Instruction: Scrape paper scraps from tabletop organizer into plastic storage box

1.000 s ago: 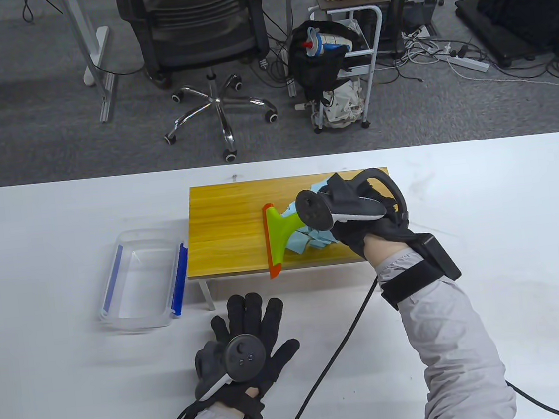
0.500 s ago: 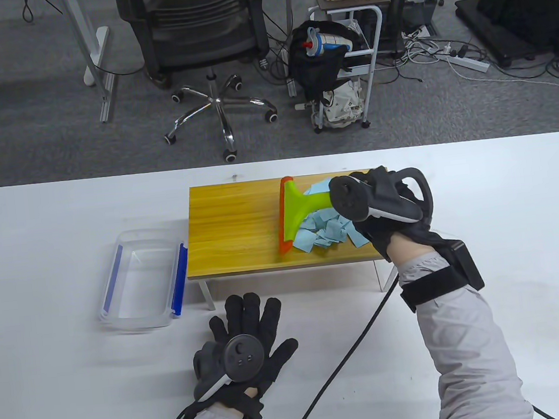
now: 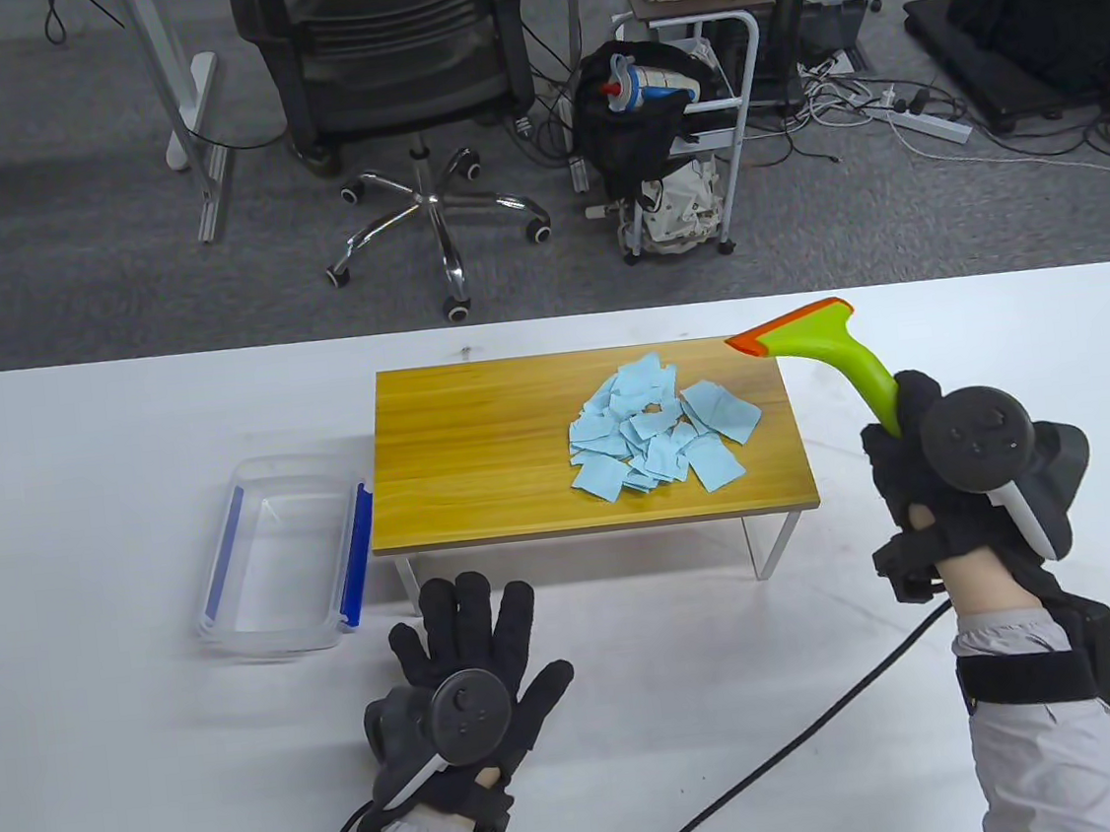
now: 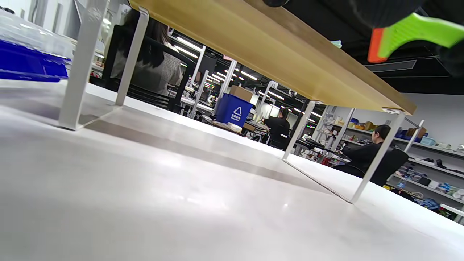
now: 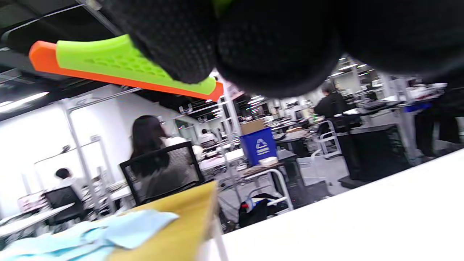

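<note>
Scraps all sit on the organizer's right half; the box holds none. Your right hand grips the scraper aloft; your left hand rests flat, empty.

The table view is looking down from high above the desk, facing outward across the organizer to the office floor. The left wrist view is sitting nearly on the desk, tilted, peering under the organizer. The right wrist view is looking low from under the right grip, sharing the scraper and organizer with both others.
</note>
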The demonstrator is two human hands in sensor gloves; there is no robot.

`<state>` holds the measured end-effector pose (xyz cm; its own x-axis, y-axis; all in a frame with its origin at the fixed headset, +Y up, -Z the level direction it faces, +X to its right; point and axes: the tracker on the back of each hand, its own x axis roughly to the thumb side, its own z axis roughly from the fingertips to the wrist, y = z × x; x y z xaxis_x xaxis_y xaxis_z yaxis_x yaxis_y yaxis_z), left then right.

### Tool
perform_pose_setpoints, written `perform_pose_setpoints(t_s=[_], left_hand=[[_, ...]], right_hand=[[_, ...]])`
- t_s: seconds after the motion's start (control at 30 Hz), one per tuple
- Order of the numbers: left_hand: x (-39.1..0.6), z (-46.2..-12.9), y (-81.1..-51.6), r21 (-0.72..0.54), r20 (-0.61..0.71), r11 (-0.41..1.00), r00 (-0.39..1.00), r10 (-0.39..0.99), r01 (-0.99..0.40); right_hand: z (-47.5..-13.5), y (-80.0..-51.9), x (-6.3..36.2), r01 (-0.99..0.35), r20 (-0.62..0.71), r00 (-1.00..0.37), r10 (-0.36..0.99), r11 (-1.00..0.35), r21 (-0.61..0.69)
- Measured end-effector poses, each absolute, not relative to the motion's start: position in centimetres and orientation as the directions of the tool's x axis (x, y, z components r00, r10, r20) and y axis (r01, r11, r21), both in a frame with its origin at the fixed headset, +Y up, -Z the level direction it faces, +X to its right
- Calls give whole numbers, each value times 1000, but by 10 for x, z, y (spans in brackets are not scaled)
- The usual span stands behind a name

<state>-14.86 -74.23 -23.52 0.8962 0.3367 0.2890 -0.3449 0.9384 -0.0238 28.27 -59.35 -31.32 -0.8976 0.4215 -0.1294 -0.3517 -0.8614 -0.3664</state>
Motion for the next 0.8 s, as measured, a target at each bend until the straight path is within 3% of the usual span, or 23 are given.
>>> perform_pose_setpoints(t_s=[0.33,0.5,0.8], left_hand=[[-165,-235,-738,59,198,923,911,362,-380],[-179,-231,-730,156,155,903,912,379,-401],[-220,-241,-725,276,-42,848,876,481,-452]], right_hand=[[-278,-672,303,-143,-334,-884,326,-870,-472],[-273,-708,300,-126,-377,-870,317,-884,-451],[-277,-722,305,-219,-366,-848,383,-883,-415]])
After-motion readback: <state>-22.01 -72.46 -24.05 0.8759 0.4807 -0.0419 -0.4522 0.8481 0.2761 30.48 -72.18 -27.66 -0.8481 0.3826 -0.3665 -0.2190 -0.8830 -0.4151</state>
